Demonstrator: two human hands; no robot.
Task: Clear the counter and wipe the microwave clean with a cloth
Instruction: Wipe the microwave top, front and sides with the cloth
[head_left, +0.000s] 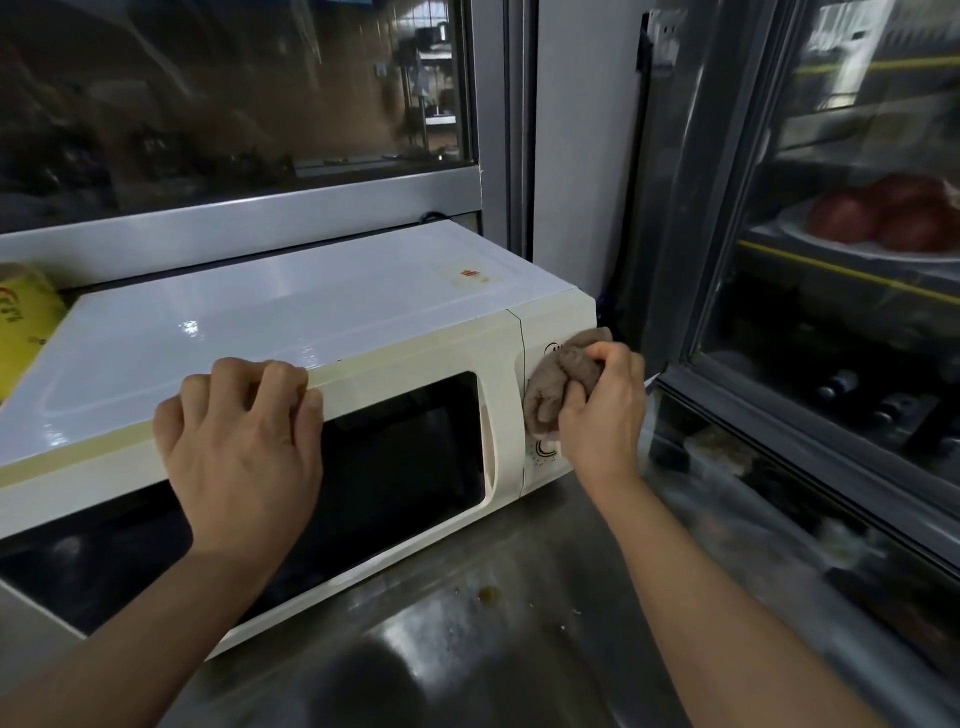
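Observation:
A cream microwave (291, 332) with a dark glass door stands on a steel counter (467, 634), its door closed. My left hand (244, 447) grips the top front edge of the microwave, fingers curled over onto its top. My right hand (602, 410) holds a bunched grey-brown cloth (556, 384) and presses it against the control panel at the microwave's right end. The cloth hides most of the upper dial; a lower dial shows just beneath it.
A yellow package (23, 327) sits left of the microwave. A glass-door display fridge (841, 291) with a plate of red food stands at the right. A window (234, 98) runs behind the microwave. Crumbs and a small stain (488, 595) lie on the counter.

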